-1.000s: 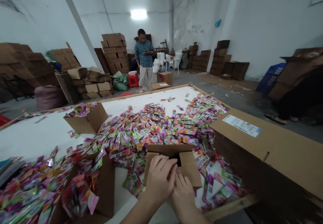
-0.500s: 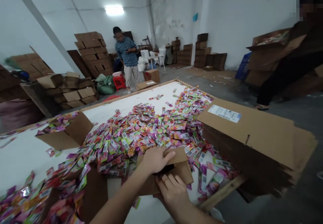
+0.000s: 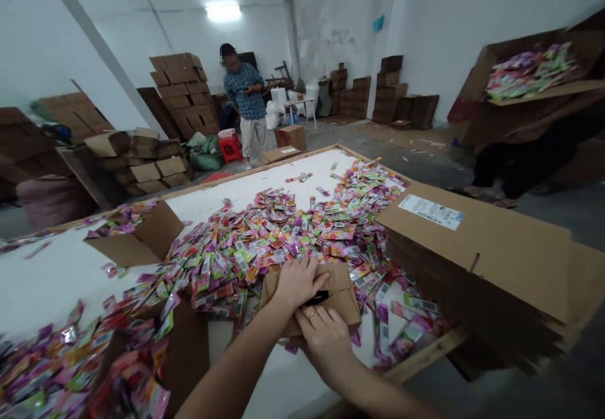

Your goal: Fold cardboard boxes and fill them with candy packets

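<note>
Pressure seems best spread evenly over the flaps (image 3: 338, 273) of the small carton (image 3: 350, 313), on the near side of the sachet pile (image 3: 278, 233), left hand (image 3: 297, 283) open, thumb apart, right hand (image 3: 327, 338) loosely open, fingers bent.

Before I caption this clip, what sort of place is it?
Probably a packing workshop: a large pile of small packets on a white table, cardboard boxes stacked behind, bare concrete floor.
</note>
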Motion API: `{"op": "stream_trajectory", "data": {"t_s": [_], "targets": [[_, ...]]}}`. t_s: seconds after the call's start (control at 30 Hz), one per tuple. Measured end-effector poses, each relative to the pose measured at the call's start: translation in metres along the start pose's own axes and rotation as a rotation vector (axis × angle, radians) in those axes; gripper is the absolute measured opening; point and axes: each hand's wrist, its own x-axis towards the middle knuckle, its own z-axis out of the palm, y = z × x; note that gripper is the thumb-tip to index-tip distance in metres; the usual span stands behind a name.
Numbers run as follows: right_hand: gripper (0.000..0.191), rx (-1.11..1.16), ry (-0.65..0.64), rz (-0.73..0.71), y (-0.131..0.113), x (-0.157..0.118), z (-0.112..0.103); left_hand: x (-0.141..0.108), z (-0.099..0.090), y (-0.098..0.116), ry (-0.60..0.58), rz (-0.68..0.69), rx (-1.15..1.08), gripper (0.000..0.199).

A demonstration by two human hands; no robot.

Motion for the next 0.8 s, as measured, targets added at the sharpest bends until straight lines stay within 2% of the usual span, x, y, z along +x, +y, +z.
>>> {"op": "stream_trajectory", "data": {"t_s": [0.1, 0.17, 0.23, 0.33, 0.37, 0.43, 0.53, 0.6, 0.67, 0.73, 0.8], "targets": [[0.021, 0.022, 0.069, -0.044, 0.004, -0.003, -0.004, -0.008, -0.01, -0.004, 0.029, 0.066, -0.14, 0.037], [0.025, 0.048, 0.111, -0.056, 0.007, -0.007, -0.009, -0.019, -0.022, -0.008, 0.017, 0.114, -0.319, 0.041], [0.028, 0.08, 0.159, -0.053, 0.01, -0.011, -0.015, -0.032, -0.032, -0.009, -0.082, 0.163, -0.408, 0.065], [0.033, 0.143, 0.205, -0.073, 0.011, -0.016, -0.021, -0.053, -0.036, -0.001, -0.277, 0.182, -0.209, 0.13], [0.034, 0.158, 0.215, -0.085, 0.011, -0.018, -0.022, -0.057, -0.033, 0.004, -0.307, 0.166, -0.116, 0.143], [0.033, 0.172, 0.222, -0.095, 0.009, -0.018, -0.024, -0.062, -0.026, 0.012, -0.304, 0.126, 0.013, 0.151], [0.028, 0.237, 0.166, -0.102, 0.011, -0.011, -0.034, -0.062, -0.023, 0.015, -0.24, 0.111, -0.011, 0.142], [0.025, 0.332, 0.077, -0.094, 0.019, -0.003, -0.049, -0.066, -0.032, 0.008, -0.196, 0.071, -0.092, 0.134], [0.028, 0.386, 0.069, -0.031, 0.036, 0.001, -0.067, -0.083, -0.044, -0.002, -0.114, -0.05, -0.167, 0.127], [0.033, 0.349, 0.162, 0.087, 0.062, -0.007, -0.081, -0.113, -0.052, -0.012, 0.062, -0.213, -0.312, 0.121], [0.036, 0.261, 0.162, 0.247, 0.094, -0.031, -0.084, -0.151, -0.048, -0.02, 0.287, -0.408, -0.616, 0.114]]}}
